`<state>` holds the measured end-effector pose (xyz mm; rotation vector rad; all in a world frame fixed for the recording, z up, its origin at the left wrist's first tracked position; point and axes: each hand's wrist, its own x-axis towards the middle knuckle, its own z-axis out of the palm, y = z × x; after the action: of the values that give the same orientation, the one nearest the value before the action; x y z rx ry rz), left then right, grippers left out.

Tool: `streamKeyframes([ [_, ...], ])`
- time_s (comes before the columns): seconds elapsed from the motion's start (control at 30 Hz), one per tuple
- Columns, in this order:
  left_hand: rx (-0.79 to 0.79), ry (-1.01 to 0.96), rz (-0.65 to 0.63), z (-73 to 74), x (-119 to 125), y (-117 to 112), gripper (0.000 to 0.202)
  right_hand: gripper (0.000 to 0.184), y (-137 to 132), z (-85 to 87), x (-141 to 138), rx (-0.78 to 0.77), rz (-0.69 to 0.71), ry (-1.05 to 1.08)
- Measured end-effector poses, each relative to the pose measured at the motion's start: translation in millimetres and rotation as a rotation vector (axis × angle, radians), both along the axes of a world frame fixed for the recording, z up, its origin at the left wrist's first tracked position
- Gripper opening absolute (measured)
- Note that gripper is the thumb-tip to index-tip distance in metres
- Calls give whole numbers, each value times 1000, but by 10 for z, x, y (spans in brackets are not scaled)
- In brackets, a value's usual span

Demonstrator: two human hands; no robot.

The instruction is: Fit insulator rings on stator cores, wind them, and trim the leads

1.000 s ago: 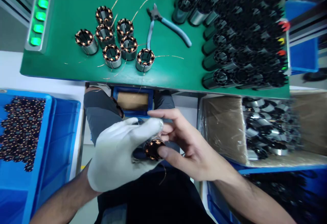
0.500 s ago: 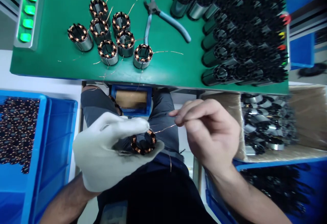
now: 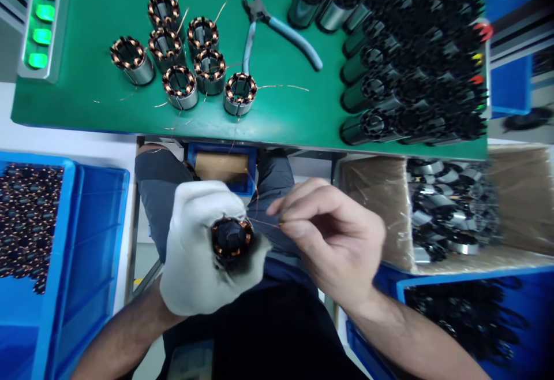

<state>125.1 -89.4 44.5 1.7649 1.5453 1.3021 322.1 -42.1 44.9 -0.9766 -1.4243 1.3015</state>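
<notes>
My left hand (image 3: 203,253), in a white glove, is wrapped round a copper-wound motor stator (image 3: 232,238) whose open end faces up. A thin copper wire (image 3: 264,223) runs from the stator's rim to my bare right hand (image 3: 335,235). The thumb and forefinger of that hand pinch the wire's end. Both hands are over my lap, below the table's front edge. Several wound stators (image 3: 179,88) stand on the green table, some with loose wire ends sticking out. Blue-handled cutting pliers (image 3: 283,33) lie open beside them.
Rows of black-topped metal cylinders (image 3: 374,85) fill the table's right side. A light strip (image 3: 43,25) glows green at the left. A blue bin (image 3: 95,230) stands left, near a heap of wound parts (image 3: 28,218). At right are a lined carton (image 3: 372,207) and another blue bin (image 3: 389,310).
My left hand has turned and its fingers have curled further round the stator. My right hand has moved left, closer to it, still pinching the wire.
</notes>
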Motion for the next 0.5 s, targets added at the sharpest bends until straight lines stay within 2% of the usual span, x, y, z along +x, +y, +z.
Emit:
streamKeyframes([
  [0.1, 114, 103, 56, -56, -23, 6, 49, 38, -163, -61, -153, -333, 67, 162],
  [0.13, 149, 141, 54, -67, -43, 10, 49, 44, -208, -86, -198, -392, 92, 202],
  [0.17, 163, 177, 37, -74, -64, 15, 49, 41, -244, -109, -234, -424, 99, 235],
  [0.3, 138, 292, -47, -79, -111, 34, 38, 6, -282, -157, -264, -408, 51, 301],
  [0.37, 190, 353, -56, -56, -90, 34, 35, 2, -230, -137, -216, -373, 67, 257],
  [0.43, 239, 408, -42, -12, -50, 29, 32, 6, -129, -88, -139, -318, 110, 137],
  [0.5, 131, 362, -8, 30, -15, 34, 29, 8, 12, -20, -40, -185, 167, -20],
])
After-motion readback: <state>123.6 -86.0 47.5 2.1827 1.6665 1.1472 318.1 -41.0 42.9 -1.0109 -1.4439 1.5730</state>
